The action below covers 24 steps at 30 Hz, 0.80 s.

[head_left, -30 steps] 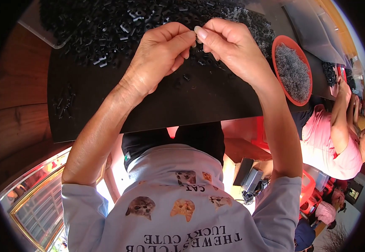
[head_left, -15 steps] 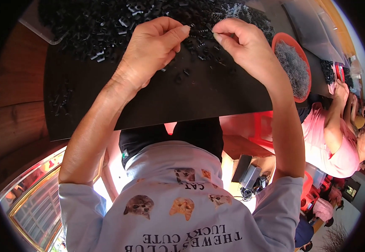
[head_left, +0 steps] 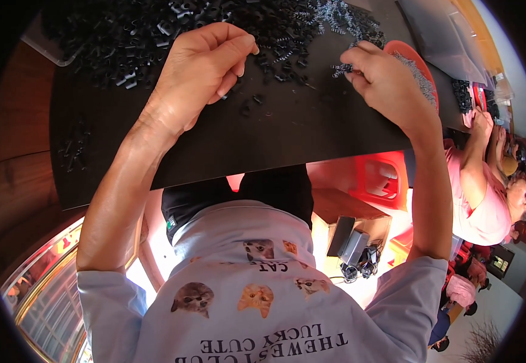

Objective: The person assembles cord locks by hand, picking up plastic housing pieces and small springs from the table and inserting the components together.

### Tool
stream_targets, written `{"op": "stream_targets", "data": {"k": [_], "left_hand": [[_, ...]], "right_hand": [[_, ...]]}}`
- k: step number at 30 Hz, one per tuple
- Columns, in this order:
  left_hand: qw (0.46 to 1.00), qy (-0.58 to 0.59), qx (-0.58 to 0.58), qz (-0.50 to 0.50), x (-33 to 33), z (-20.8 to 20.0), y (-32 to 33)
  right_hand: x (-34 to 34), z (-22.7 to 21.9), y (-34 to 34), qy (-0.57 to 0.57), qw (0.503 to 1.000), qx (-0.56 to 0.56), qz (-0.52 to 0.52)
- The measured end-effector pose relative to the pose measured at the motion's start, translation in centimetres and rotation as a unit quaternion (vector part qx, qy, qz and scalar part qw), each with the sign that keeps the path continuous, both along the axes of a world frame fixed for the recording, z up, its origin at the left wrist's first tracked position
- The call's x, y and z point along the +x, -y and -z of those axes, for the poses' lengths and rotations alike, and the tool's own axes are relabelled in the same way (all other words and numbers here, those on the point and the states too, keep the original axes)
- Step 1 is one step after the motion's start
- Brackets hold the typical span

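A big heap of small black plastic parts lies at the top of the picture, at about 12 o'clock, on a dark flat table. The heap runs sideways, from 10 o'clock across to 1 o'clock, and its little pieces point every which way. The left hand rests at the near edge of the heap, fingers curled in loosely with the tips close to the thumb; I cannot tell if it holds a piece. The right hand is at about 2 o'clock, well apart from the left one. Its fingers are bent and pinched together at a little clump of shiny wire springs; whether it has one in its grip I cannot tell. Just past that hand, a round red bowl holds more grey springs. A few loose black bits lie alone at 9 o'clock on the table. At 3 o'clock another person in a pink shirt sits by the table. Below the table edge stands a red plastic stool. Clear plastic bags lie at the top right.
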State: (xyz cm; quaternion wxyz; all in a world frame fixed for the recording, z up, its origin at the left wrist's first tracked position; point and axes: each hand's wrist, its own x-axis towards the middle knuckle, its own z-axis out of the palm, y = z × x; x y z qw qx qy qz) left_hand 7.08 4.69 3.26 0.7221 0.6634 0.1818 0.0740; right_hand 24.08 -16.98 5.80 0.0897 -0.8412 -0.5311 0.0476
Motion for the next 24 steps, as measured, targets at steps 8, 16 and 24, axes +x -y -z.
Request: {"op": "stream_targets", "data": {"k": [8,16,24], "left_hand": [[1.0,0.007,-0.013,0.025,0.0,0.0,0.6],[0.998,0.001,0.02,0.06,1.3,-0.1,2.2],[0.994,-0.012,0.032,0.103,3.1,-0.5,3.6]], "right_hand": [[0.2,1.1,-1.1,0.062,0.998,-0.018,-0.022],[-0.5,0.0,-1.3,-0.041,0.996,0.077,-0.029],[-2.4,-0.8,-3.1,-0.106,0.97,0.194,-0.099]]}}
